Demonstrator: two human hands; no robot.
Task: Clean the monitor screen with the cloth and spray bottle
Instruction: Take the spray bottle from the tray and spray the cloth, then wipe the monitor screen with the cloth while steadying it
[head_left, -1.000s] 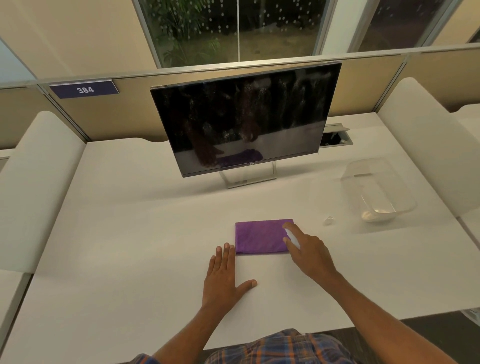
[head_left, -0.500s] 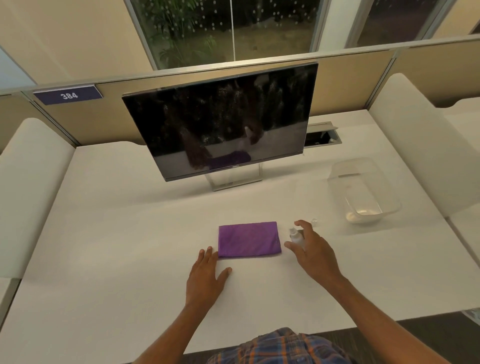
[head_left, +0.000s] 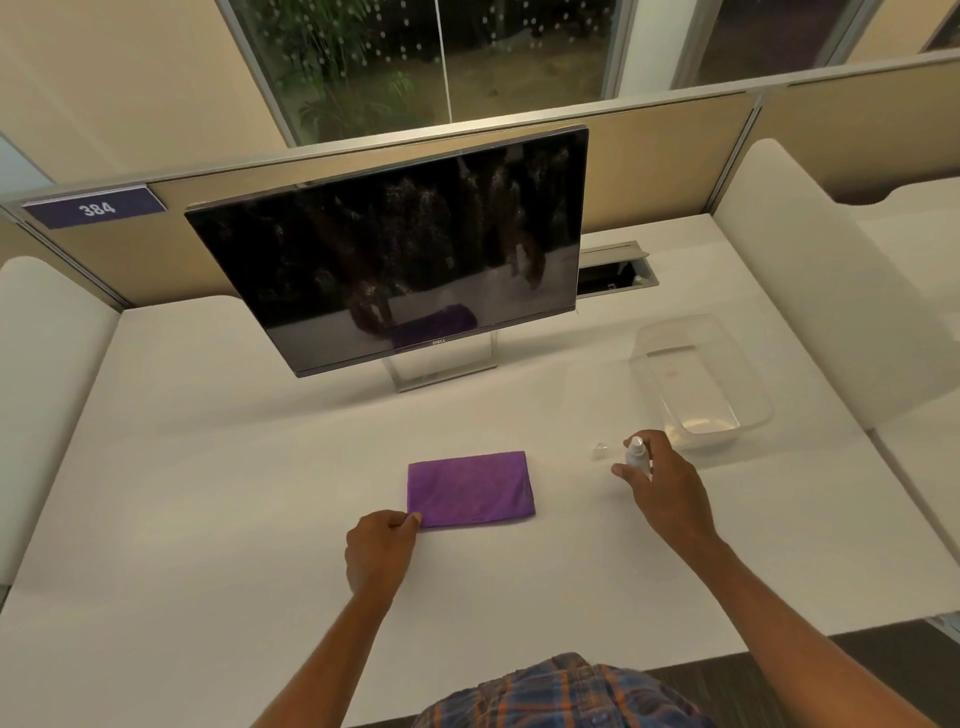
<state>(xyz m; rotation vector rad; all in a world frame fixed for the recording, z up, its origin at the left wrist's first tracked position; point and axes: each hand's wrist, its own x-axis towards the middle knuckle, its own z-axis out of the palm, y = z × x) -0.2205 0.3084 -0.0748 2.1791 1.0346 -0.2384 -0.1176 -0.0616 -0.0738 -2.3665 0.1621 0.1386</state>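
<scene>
The purple folded cloth (head_left: 470, 489) lies flat on the white desk (head_left: 208, 493), in front of the monitor and near the person. Its near left corner, at about 7 o'clock on the cloth, is pinched by the left hand (head_left: 382, 551), whose fingers curl in with the thumb and forefinger meeting on the fabric edge; the rest of the cloth lies free on the desk.

At 3 o'clock from the cloth, well apart from it, the small white spray bottle (head_left: 636, 455) stands upright in the right hand (head_left: 665, 488). The fingers wrap around its body from behind, the forefinger arches over the nozzle top, and the thumb tip shows at the bottle's left side. Just beside the bottle, at its 9 o'clock, a small clear cap (head_left: 600, 449) sits on the desk, not touching the fingers.

At 12 o'clock from the cloth stands the Dell monitor (head_left: 395, 249) on its stand, its dark screen streaked and speckled, mirroring the hands and cloth. At 2 o'clock from the cloth, beyond the right hand, rests a clear plastic container (head_left: 698, 379). A sign reading 384 (head_left: 96, 209) hangs on the partition at 10 o'clock.
</scene>
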